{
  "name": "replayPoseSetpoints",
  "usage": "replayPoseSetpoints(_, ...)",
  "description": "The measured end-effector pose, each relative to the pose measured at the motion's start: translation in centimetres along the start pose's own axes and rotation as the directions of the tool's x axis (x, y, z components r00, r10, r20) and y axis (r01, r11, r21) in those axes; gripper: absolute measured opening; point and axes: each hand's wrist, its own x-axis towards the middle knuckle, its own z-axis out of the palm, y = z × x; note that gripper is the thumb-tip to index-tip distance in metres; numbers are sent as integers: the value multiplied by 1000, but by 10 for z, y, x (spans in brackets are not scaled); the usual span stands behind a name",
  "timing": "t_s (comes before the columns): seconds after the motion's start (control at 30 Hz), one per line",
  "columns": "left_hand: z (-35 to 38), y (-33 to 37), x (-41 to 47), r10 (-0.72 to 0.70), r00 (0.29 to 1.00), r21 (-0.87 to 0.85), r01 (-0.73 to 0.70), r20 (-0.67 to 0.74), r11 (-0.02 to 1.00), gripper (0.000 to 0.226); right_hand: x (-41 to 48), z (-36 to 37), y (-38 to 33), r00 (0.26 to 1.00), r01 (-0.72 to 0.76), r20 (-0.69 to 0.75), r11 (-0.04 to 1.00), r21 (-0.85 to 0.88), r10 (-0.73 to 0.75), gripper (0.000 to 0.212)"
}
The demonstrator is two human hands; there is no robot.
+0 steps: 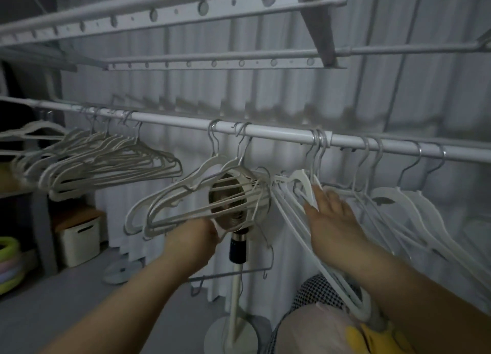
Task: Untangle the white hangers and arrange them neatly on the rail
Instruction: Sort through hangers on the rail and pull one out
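A white rail (pixel 279 134) crosses the view from left to right. Several white hangers (pixel 106 164) hang bunched together at its left end. Two more hangers (pixel 183 194) hang near the middle, and my left hand (pixel 194 236) grips their lower bars. Right of centre a tangled group of hangers (pixel 300 188) slants down from the rail. My right hand (pixel 332 215) lies against this group with its fingers stretched out and touching it. Further white hangers (pixel 414 207) hang along the right part of the rail.
A standing fan (pixel 239 196) on a white pole stands right behind the middle hangers. A grey trouser hanger (pixel 231 274) hangs low by the pole. A white storage box (pixel 78 236) sits at the left on the floor. White curtains back the rail; a drying rack (pixel 186 10) is overhead.
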Motion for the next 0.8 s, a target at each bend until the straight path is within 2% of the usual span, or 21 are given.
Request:
replayPoseSetpoints(0.1, -8, -29, -36, 14, 1000, -15, -13, 17, 1000, 18, -5, 7, -17, 998, 24, -48, 992, -120, -30, 60)
replayPoseSetpoints(0.2, -26, -62, -70, 2, 1000, -108, -1, 9, 994, 16, -13, 11, -42, 988, 120, -85, 989, -85, -127, 63)
replayPoseSetpoints(0.37, -60, -100, -112, 29, 1000, -262, -25, 11, 965, 23, -27, 5, -83, 944, 317, 33, 931, 182, -328, 57)
replayPoseSetpoints(0.43, -71, -113, -129, 38, 999, -290, -36, 2, 956, 21, -30, 2, -98, 908, 303, 151, 862, 407, -390, 48)
replayPoseSetpoints(0.53, -92, -144, -159, 26, 1000, -338, -20, 13, 941, 19, -38, -4, -123, 852, 179, 237, 685, 706, -467, 16)
replayPoseSetpoints(0.57, -99, -156, -170, 9, 1000, -365, -1, 21, 931, 19, -43, -5, -132, 832, 155, 252, 643, 750, -494, 10)
replayPoseSetpoints(0.7, -120, -199, -213, -22, 999, -517, 42, 44, 855, 18, -67, -5, -170, 726, 135, 296, 551, 824, -621, 14)
replayPoseSetpoints(0.77, -125, -216, -232, -20, 998, -556, 49, 57, 830, 40, -81, -7, -187, 715, 134, 271, 507, 851, -644, 17)
replayPoseSetpoints(0.8, -126, -224, -239, -33, 998, -566, 58, 55, 822, 42, -88, -9, -194, 719, 142, 254, 494, 857, -647, 18)
